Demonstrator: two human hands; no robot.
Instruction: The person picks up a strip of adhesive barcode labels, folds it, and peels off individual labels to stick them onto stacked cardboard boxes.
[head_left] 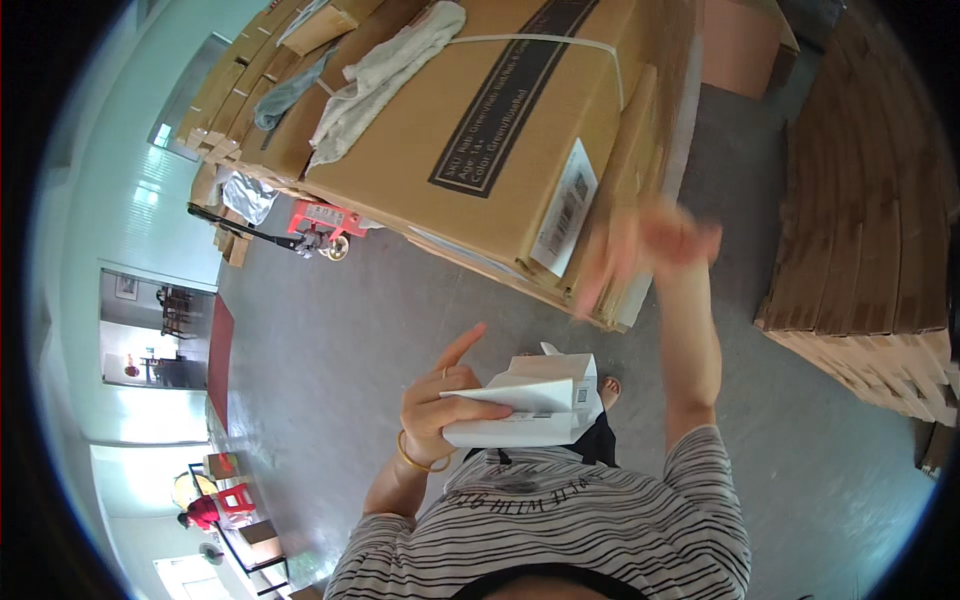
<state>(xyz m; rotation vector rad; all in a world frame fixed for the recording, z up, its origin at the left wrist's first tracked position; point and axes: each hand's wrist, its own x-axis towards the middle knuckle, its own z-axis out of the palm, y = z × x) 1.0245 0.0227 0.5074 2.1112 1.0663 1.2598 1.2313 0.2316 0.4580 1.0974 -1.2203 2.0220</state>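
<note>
A folded bundle of white label sheets (540, 425) is pinched in my left hand (440, 400), its thumb across the top and its index finger stretched forward. My right hand (655, 245), smeared by motion, is beside the near right corner of a large cardboard box (400, 190); whether it touches the box or holds anything cannot be made out. On that corner of the box lies a white barcode label (565, 210). A pale strap (540, 38) runs over the box top, next to a dark printed band (510, 100).
White work gloves (385, 75) and a grey glove (290, 92) lie on the boxes. A red pallet jack (325, 217) stands at the left. Flat cardboard (860, 200) is stacked high at the right. Far left, a person in red (203, 512) is by a table.
</note>
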